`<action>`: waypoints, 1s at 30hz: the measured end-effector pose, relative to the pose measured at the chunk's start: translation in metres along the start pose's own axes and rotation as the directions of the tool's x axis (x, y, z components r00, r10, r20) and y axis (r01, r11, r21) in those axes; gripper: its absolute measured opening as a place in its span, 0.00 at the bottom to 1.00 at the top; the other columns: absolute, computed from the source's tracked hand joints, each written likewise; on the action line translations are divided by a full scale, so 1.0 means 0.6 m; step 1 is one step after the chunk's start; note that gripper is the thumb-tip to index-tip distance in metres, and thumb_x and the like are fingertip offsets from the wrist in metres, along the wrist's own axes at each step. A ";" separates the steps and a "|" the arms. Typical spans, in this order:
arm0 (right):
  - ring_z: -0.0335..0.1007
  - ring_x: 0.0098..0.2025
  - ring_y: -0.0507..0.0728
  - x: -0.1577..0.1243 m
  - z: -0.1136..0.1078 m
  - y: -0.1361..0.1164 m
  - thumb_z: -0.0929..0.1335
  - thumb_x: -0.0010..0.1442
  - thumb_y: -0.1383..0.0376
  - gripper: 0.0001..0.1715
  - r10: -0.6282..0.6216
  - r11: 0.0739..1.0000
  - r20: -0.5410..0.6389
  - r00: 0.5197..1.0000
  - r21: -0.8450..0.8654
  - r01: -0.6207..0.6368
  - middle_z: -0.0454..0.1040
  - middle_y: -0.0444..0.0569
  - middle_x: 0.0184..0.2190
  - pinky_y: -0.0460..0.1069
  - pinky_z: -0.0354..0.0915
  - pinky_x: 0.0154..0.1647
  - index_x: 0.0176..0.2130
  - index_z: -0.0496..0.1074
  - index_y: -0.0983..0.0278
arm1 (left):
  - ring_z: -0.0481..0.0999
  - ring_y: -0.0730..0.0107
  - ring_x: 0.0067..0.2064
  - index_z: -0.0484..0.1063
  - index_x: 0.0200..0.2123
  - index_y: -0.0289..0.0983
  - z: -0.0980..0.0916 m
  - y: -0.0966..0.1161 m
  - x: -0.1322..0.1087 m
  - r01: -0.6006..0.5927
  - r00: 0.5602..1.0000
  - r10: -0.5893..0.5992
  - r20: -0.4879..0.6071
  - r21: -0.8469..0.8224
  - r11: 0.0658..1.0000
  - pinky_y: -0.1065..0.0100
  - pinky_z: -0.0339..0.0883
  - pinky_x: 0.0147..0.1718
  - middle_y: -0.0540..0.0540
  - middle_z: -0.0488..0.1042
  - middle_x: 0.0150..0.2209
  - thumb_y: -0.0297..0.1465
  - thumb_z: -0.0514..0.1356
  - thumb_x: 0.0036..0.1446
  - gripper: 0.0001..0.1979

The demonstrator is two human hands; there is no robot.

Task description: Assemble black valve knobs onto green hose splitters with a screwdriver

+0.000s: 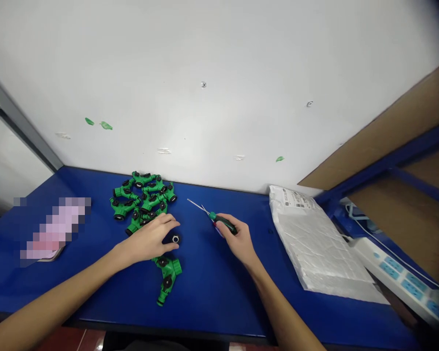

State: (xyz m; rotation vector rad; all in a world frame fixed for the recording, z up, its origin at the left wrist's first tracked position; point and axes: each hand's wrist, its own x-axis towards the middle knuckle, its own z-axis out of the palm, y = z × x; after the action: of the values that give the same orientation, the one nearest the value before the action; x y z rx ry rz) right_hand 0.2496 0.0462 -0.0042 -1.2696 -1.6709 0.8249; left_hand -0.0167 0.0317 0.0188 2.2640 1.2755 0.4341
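My left hand (155,237) hovers at the near side of the green connectors, its thumb and fingers apart around a small black round part (175,239) with a light ring. Whether it touches that part I cannot tell. Several green Y-shaped connectors (151,200) with black knobs lie grouped behind this hand. Nearer the front edge lies another green connector (168,273). My right hand (236,234) is closed on a screwdriver (223,222) with a dark green handle, its thin shaft pointing up and left. Another slim item shows beside the handle, partly hidden by the fingers.
The blue table (212,302) meets a white wall (205,122) at the back. A blurred pink item (58,229) lies at the left. On the right are a white padded bag (314,239) and a power strip (402,275) with cables.
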 end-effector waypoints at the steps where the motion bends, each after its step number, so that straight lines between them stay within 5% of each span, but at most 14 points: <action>1: 0.67 0.25 0.52 0.002 -0.006 0.000 0.67 0.59 0.55 0.18 0.009 1.000 -0.012 1.000 0.011 -0.009 0.75 0.47 0.28 0.47 0.65 0.26 0.40 0.76 0.66 | 0.73 0.48 0.51 0.72 0.51 0.35 0.006 -0.001 -0.001 -0.003 1.000 0.002 0.019 0.034 0.999 0.56 0.68 0.48 0.37 0.73 0.49 0.37 0.64 0.55 0.21; 7: 0.65 0.23 0.51 0.003 -0.028 -0.015 0.68 0.60 0.53 0.18 0.040 0.998 0.016 0.999 0.038 -0.040 0.72 0.45 0.24 0.46 0.63 0.24 0.38 0.74 0.66 | 0.78 0.59 0.36 0.76 0.41 0.37 0.026 0.000 0.012 -0.018 1.000 0.018 0.017 -0.020 1.000 0.64 0.71 0.35 0.41 0.76 0.41 0.34 0.62 0.57 0.10; 12: 0.69 0.27 0.53 0.000 -0.040 -0.043 0.74 0.52 0.58 0.14 -0.019 0.999 0.055 0.998 0.050 0.016 0.72 0.44 0.27 0.47 0.67 0.28 0.35 0.72 0.64 | 0.76 0.65 0.32 0.73 0.42 0.38 0.021 -0.007 0.013 -0.002 0.965 -0.068 -0.255 -0.266 0.964 0.68 0.72 0.31 0.46 0.76 0.35 0.37 0.63 0.56 0.12; 17: 0.71 0.28 0.52 -0.006 -0.032 -0.067 0.73 0.55 0.60 0.10 -0.127 0.975 0.044 0.991 0.188 0.116 0.73 0.49 0.36 0.48 0.70 0.27 0.35 0.72 0.62 | 0.73 0.69 0.28 0.76 0.41 0.36 0.034 -0.007 0.008 -0.112 0.914 -0.014 -0.405 -0.285 0.952 0.68 0.70 0.28 0.44 0.76 0.33 0.39 0.65 0.55 0.14; 22: 0.75 0.28 0.54 -0.020 -0.023 -0.081 0.72 0.58 0.62 0.09 -0.147 0.932 0.085 0.986 0.346 0.109 0.76 0.51 0.37 0.51 0.75 0.29 0.38 0.70 0.62 | 0.73 0.67 0.27 0.78 0.42 0.37 0.048 -0.008 0.004 -0.163 0.917 0.038 -0.396 -0.287 0.944 0.67 0.70 0.29 0.46 0.76 0.28 0.44 0.67 0.52 0.19; 30: 0.77 0.36 0.55 -0.018 -0.024 -0.103 0.70 0.54 0.72 0.10 -0.361 0.932 0.198 0.911 0.096 0.349 0.78 0.47 0.35 0.50 0.73 0.38 0.37 0.69 0.60 | 0.75 0.64 0.25 0.79 0.40 0.35 0.059 -0.021 0.000 -0.193 0.918 0.155 -0.364 -0.072 0.978 0.67 0.70 0.25 0.42 0.78 0.26 0.44 0.65 0.54 0.18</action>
State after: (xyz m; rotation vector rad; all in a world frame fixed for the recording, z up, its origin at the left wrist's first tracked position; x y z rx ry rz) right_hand 0.2394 0.0193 0.0536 -0.8198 -1.9593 0.7983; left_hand -0.0080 0.0277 -0.0173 2.2839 1.1834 0.9950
